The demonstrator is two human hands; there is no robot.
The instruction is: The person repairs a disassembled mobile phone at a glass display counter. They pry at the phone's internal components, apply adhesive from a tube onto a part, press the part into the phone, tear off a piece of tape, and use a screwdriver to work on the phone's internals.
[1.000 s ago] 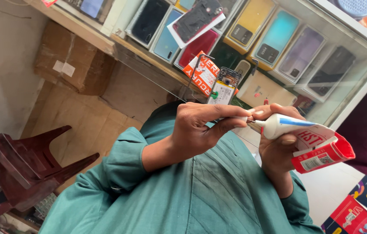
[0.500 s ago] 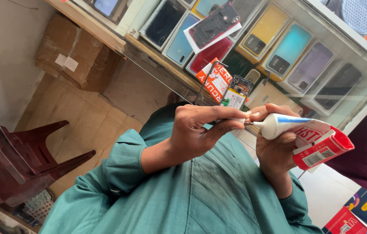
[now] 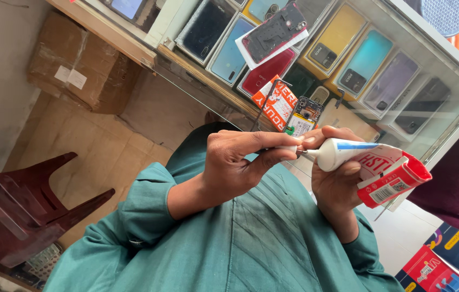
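Held up in front of a glass display case point(image 3: 446, 103), a white tube point(image 3: 359, 158) is gripped in the right hand point(image 3: 338, 184). The tube is soft-bodied, with a blue band near its tapered shoulder and red printing further back; its flat tail end is folded into a red crimp point(image 3: 397, 184) carrying a white barcode patch. The tube lies nearly level, its narrow nozzle pointing away from the case's outer corner and toward the left hand point(image 3: 235, 162). The right hand's fingers point(image 3: 351, 170) are wrapped and clamped around the tube's body, the thumb laid along its upper side. The left hand's fingers point(image 3: 273, 141) are pinched together right at the tube's nozzle, where a small pale cap or tip point(image 3: 290, 150) is pressed between thumb and forefinger; whether it is a cap or the nozzle itself cannot be told. Both hands meet in front of the case's lower edge, above a teal-green shirt point(image 3: 251, 243) worn by the person. Inside the case, rows of phone back covers point(image 3: 229, 48) in blue, red, yellow and grey are laid out, and a small circuit board point(image 3: 305, 114) is seen just behind the hands. Well away from the case, a dark red plastic chair point(image 3: 18, 211) and a cardboard box point(image 3: 78, 65) are seen on the floor.
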